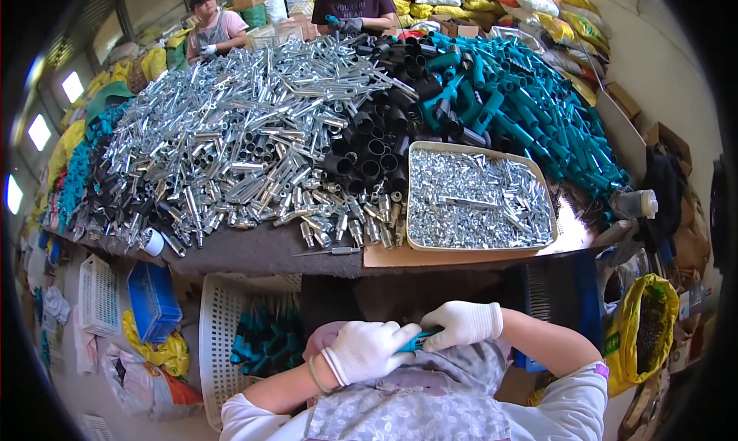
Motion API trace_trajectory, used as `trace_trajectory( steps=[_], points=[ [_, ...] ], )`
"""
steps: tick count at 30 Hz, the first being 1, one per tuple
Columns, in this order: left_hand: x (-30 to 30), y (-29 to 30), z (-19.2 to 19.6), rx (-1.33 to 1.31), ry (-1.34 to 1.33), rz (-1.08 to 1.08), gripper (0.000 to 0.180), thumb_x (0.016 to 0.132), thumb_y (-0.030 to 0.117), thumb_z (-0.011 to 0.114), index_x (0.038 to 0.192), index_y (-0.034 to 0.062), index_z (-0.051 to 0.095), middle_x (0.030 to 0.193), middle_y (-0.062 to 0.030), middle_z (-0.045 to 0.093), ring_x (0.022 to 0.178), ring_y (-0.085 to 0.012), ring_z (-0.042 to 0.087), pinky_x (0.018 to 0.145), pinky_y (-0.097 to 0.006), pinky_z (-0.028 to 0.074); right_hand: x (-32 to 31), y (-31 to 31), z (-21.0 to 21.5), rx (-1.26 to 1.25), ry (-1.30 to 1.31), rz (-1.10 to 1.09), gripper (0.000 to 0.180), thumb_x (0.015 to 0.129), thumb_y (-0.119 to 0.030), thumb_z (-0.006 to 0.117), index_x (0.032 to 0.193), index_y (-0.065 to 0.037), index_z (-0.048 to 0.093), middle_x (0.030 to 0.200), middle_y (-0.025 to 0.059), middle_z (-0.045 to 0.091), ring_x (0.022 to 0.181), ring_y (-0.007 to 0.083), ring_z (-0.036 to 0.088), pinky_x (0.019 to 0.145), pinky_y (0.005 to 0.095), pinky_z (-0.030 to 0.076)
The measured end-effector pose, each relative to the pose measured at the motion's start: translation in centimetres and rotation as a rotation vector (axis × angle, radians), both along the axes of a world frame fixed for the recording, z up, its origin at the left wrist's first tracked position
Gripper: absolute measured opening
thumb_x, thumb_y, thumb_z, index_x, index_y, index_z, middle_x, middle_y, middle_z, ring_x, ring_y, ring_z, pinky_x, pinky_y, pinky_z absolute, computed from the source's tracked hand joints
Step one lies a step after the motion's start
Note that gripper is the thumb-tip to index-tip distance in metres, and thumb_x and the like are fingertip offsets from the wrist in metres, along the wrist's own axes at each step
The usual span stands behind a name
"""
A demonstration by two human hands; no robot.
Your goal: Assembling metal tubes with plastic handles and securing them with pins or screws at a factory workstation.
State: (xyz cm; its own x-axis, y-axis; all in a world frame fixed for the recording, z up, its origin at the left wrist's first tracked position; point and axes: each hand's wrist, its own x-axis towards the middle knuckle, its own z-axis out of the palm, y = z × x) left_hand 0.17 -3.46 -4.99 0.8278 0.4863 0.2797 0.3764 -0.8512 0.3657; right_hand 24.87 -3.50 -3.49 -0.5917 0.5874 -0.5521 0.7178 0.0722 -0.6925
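Close to my body, below the table edge, both white-gloved hands meet on one teal, handle-like piece. My left hand is closed round its left end, and my right hand grips the right end. Only a short teal stretch shows between the gloves, so its exact kind is hidden. Left of my left hand, a white perforated basket holds several teal and black tools. In front, the table carries a heap of shiny metal tubes and fittings, black sleeves and teal plastic handles.
A shallow tray of small metal parts stands on cardboard at the table's near edge. A thin screwdriver-like tool lies beside it. Blue crate stands lower left, yellow sack lower right. Two people work across the table.
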Motion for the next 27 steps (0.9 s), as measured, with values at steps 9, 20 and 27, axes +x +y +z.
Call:
trace_trajectory(
  steps=[9,20,27],
  points=[
    [0.5,1.3,-0.4,-0.038,-0.041,-0.032,0.047,0.08,0.027,0.074,0.124,0.0127,0.062,0.09,-0.0058,0.063,0.083,-0.0246,0.066,0.07,-0.037,0.055,-1.3,-1.7,0.6,0.382,0.046,-0.254,0.064,0.092,-0.065,0.06,0.094,-0.003,0.073,0.083,0.0234,0.069,0.083,0.0439,0.067,0.074,0.0462,0.054],
    [0.6,-0.2,-1.4,-0.156,-0.248,0.063,0.049,0.076,0.021,0.082,0.121,0.0087,0.068,0.101,-0.0102,0.07,0.09,-0.0301,0.069,0.077,-0.039,0.056,7.0,6.2,1.3,1.109,-0.346,-0.709,0.018,0.083,-0.023,0.072,0.09,-0.007,0.074,0.092,0.0157,0.07,0.091,0.036,0.067,0.081,0.0453,0.054],
    [0.2,-0.1,-1.5,-0.156,-0.254,0.075,0.049,0.075,0.022,0.083,0.12,0.0091,0.068,0.1,-0.0097,0.07,0.088,-0.0297,0.069,0.076,-0.038,0.056,8.8,7.1,1.4,1.204,-0.062,-0.814,0.012,0.085,-0.016,0.07,0.089,-0.005,0.073,0.087,0.0158,0.071,0.084,0.0355,0.069,0.077,0.0421,0.054]
  ],
)
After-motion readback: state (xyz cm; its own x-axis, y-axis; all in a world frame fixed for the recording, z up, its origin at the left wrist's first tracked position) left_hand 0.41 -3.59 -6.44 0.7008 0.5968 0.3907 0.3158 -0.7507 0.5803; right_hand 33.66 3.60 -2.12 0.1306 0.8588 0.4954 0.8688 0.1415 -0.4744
